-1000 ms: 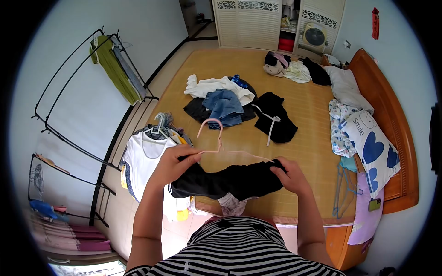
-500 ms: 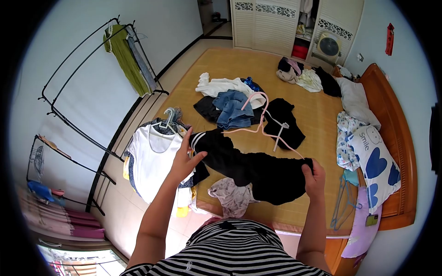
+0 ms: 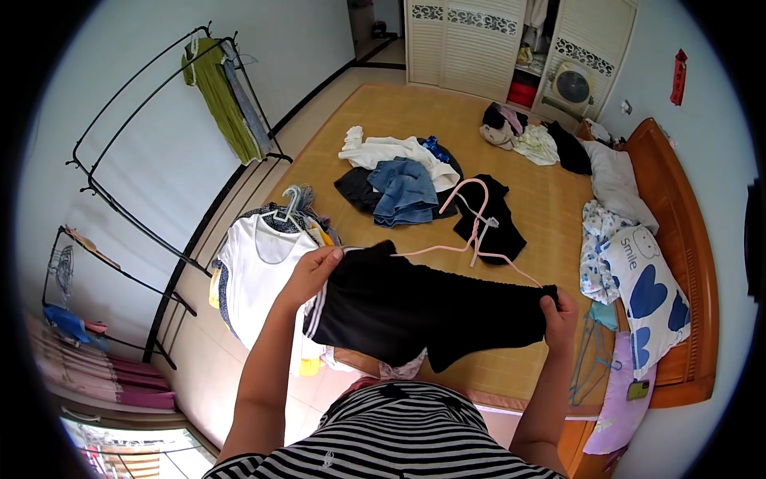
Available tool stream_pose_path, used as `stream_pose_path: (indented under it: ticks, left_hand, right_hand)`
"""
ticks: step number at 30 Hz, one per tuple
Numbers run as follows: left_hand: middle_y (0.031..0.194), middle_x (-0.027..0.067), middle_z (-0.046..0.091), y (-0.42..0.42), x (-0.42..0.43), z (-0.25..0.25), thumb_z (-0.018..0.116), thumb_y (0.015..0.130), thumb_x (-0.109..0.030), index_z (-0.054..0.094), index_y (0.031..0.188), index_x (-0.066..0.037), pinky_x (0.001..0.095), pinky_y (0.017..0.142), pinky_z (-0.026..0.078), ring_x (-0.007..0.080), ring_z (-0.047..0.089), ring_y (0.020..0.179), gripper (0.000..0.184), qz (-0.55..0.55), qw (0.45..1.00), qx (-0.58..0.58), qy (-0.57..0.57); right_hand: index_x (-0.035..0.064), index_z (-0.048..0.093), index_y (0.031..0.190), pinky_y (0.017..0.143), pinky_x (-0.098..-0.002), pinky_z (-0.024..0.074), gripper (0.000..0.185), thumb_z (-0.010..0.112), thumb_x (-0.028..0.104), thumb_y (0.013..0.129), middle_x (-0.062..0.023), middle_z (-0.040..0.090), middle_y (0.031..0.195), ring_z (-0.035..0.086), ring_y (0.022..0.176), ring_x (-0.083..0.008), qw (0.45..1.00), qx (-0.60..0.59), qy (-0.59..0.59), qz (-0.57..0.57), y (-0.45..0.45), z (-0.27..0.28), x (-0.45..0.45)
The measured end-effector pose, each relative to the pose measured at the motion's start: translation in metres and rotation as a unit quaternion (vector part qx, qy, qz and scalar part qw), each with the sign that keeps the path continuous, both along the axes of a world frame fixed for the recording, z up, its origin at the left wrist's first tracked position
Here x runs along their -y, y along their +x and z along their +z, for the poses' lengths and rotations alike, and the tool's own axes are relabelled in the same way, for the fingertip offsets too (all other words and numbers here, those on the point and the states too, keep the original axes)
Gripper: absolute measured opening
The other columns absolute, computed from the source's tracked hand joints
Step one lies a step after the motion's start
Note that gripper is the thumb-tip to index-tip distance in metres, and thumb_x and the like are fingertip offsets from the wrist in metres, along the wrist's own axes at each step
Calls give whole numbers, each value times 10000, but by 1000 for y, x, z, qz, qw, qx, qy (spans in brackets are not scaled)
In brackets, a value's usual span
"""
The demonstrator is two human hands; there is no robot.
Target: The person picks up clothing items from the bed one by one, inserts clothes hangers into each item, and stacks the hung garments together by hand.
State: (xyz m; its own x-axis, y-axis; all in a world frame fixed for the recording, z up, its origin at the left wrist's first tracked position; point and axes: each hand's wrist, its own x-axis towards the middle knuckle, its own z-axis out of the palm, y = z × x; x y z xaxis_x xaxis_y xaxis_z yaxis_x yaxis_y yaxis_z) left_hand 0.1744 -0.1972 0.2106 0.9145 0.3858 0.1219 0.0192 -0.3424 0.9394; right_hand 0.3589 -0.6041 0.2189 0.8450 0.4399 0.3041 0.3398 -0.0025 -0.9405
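A pair of black shorts (image 3: 415, 299) with white side stripes is stretched out in front of me. My left hand (image 3: 313, 275) pinches the striped left end near the waistband. The right end is gripped in my right hand (image 3: 560, 319), close to the tip of a pink hanger (image 3: 481, 191). That hanger rises from behind the waistband with its hook up; its lower part is hidden by the shorts. A white T-shirt (image 3: 259, 259) on a hanger lies atop other hung clothes left of my left hand. A patterned light garment (image 3: 403, 369) peeks out below the shorts.
The bed (image 3: 550, 207) bears denim (image 3: 403, 191), a white garment (image 3: 391, 152), a black garment (image 3: 495, 223) with a white hanger, and pillows (image 3: 650, 283) at right. A black clothes rack (image 3: 120, 211) stands left. Blue hangers (image 3: 590, 355) lie near the right edge.
The bunched black shorts have been spread wider and flatter, uncovering more of the striped side. My right hand has shifted right and slightly down, and the pink hanger moved right with it.
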Motion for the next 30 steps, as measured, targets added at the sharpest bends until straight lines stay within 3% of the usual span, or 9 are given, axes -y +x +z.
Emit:
stream_pose_path:
  ticks: [3, 6, 11, 13, 14, 16, 20, 28, 30]
  left_hand:
    - [912, 63, 629, 3, 7, 6, 415, 988, -367, 617, 1128, -11, 246, 787, 419, 123, 551, 842, 433, -19, 1000, -4, 8]
    - [923, 77, 616, 4, 18, 11, 243, 973, -542, 591, 1151, 15, 280, 808, 418, 141, 562, 884, 681, -10, 992, 52, -111]
    - [1052, 61, 605, -8, 33, -38, 322, 989, -458, 535, 1214, 10, 285, 898, 401, 151, 546, 984, 561, 95, 955, 111, -259]
    - [1063, 42, 598, -12, 54, -34, 400, 992, -363, 550, 1185, 4, 267, 901, 393, 124, 527, 992, 441, 116, 976, 118, -140]
    - [1051, 27, 598, -13, 60, -30, 449, 987, -295, 564, 1156, 1, 254, 890, 394, 97, 509, 976, 359, 127, 976, 96, -152]
    - [1011, 10, 609, -16, 60, -40, 451, 988, -305, 577, 1124, -2, 233, 843, 417, 77, 521, 917, 356, 170, 960, 89, -206]
    - [970, 8, 624, -28, 61, -48, 449, 987, -323, 584, 1103, 3, 216, 794, 442, 69, 549, 854, 372, 233, 927, 117, -269]
    - [1025, 35, 633, -124, 31, -75, 437, 991, -303, 579, 1086, -7, 241, 840, 454, 92, 580, 903, 342, 379, 888, 112, -234]
    - [939, 0, 628, -148, 12, -73, 453, 986, -318, 601, 1033, -8, 216, 786, 438, 64, 543, 848, 346, 433, 865, 131, -215]
  right_hand:
    - [-23, 600, 828, 581, -212, 377, 261, 640, 230, 882, 29, 536, 698, 470, 656, -58, 999, -36, 37, -4, -2, -7, -8]
    - [-18, 584, 807, 575, -213, 366, 288, 633, 253, 890, 35, 521, 696, 452, 654, -54, 997, -56, 56, -3, 1, -16, -10]
    - [-4, 557, 769, 560, -218, 345, 293, 625, 251, 898, 46, 489, 677, 423, 642, -50, 996, -56, 61, -29, 7, -25, -13]
    - [-10, 591, 816, 581, -222, 369, 229, 642, 206, 868, 39, 516, 696, 450, 655, -57, 995, -69, 56, -35, 11, -31, -13]
    - [-10, 591, 816, 581, -222, 369, 229, 642, 206, 868, 39, 516, 696, 450, 655, -57, 996, -68, 57, -24, 12, -32, -13]
    - [-20, 626, 891, 623, -226, 407, 186, 661, 145, 811, 22, 562, 730, 497, 687, -71, 999, 2, -31, 18, 13, -27, -12]
    - [-18, 639, 981, 684, -229, 442, 262, 691, 82, 745, -5, 619, 807, 548, 752, -86, 990, -50, -30, 125, 8, -11, -35]
    - [24, 610, 1091, 760, -231, 445, 258, 624, 73, 838, -20, 635, 899, 566, 842, -86, 927, -173, -116, 311, -9, -28, -117]
    - [43, 589, 1138, 804, -268, 448, 283, 605, 80, 857, -46, 633, 983, 571, 896, -127, 912, -151, -109, 364, -30, -45, -149]
